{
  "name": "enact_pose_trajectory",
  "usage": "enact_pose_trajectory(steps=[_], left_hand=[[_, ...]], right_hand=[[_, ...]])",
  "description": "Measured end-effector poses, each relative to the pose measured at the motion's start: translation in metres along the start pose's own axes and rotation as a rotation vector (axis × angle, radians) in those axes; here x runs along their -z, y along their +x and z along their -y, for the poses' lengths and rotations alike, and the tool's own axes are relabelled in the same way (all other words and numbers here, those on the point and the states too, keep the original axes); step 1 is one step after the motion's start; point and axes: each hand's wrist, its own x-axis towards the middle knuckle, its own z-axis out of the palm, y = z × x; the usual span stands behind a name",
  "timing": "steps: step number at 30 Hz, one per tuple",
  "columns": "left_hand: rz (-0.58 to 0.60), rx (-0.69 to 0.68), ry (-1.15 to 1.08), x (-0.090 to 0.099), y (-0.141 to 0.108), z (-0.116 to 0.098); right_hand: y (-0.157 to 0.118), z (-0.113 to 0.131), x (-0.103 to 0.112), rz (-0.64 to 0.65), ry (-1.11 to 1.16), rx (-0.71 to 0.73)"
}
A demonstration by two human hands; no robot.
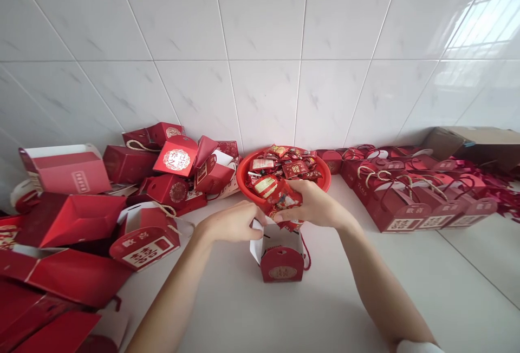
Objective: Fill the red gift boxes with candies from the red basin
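A small red gift box [281, 265] with a white inside stands open-topped on the table in front of me, its red cord hanging at the right side. My left hand [235, 223] is closed at the box's left rear edge, its fingertips pinching the white flap. My right hand [314, 204] is closed round red-wrapped candies [284, 198] just above the box's back. Behind both hands is a red plastic basin [245, 180] heaped with wrapped sweets. The right fingers partly cover the held candies, so how many there are stays hidden.
Loose red boxes [77, 223] lie piled on the left, some open, some tipped over. Rows of closed red gift boxes [406, 207] with cord handles stand on the right. Beyond them are a cardboard box [475, 142] and shiny magenta wrappings [487, 180]. A tiled wall [268, 93] rises behind.
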Motion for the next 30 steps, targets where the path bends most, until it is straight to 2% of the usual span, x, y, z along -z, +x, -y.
enact_pose_trajectory(steps=[3, 6, 11, 14, 18, 19, 21, 23, 24, 27, 30], left_hand=[[-0.038, 0.050, 0.027, 0.002, 0.001, 0.000], [-0.117, 0.056, 0.018, 0.002, 0.004, -0.003], [-0.217, 0.017, -0.194, -0.009, 0.010, -0.009], [-0.173, 0.023, -0.252, -0.012, 0.012, -0.007], [-0.035, -0.055, -0.238, -0.008, 0.007, 0.003], [-0.011, -0.065, -0.227, -0.007, 0.006, 0.007], [0.020, -0.019, -0.190, -0.006, 0.004, 0.012], [0.047, 0.050, -0.155, -0.005, 0.003, 0.014], [0.062, 0.053, -0.147, -0.006, 0.003, 0.014], [0.097, -0.072, -0.189, -0.005, 0.003, 0.011], [0.088, -0.143, -0.268, -0.005, 0.004, 0.010]], right_hand=[[0.001, 0.000, -0.002, 0.044, -0.099, -0.070], [0.001, 0.001, -0.001, 0.012, -0.115, -0.062], [-0.001, 0.003, -0.001, 0.026, -0.020, -0.016], [0.000, 0.000, -0.002, 0.051, -0.045, -0.045], [0.002, -0.004, -0.002, 0.160, -0.083, -0.045], [0.002, -0.004, -0.002, 0.147, -0.092, -0.043], [0.002, -0.002, -0.002, 0.036, -0.090, -0.008], [0.001, 0.001, -0.001, -0.070, -0.028, 0.078], [0.001, 0.002, -0.001, -0.082, 0.023, 0.125], [0.000, 0.005, -0.002, 0.021, 0.122, 0.137], [0.001, 0.004, -0.006, 0.135, 0.058, 0.055]])
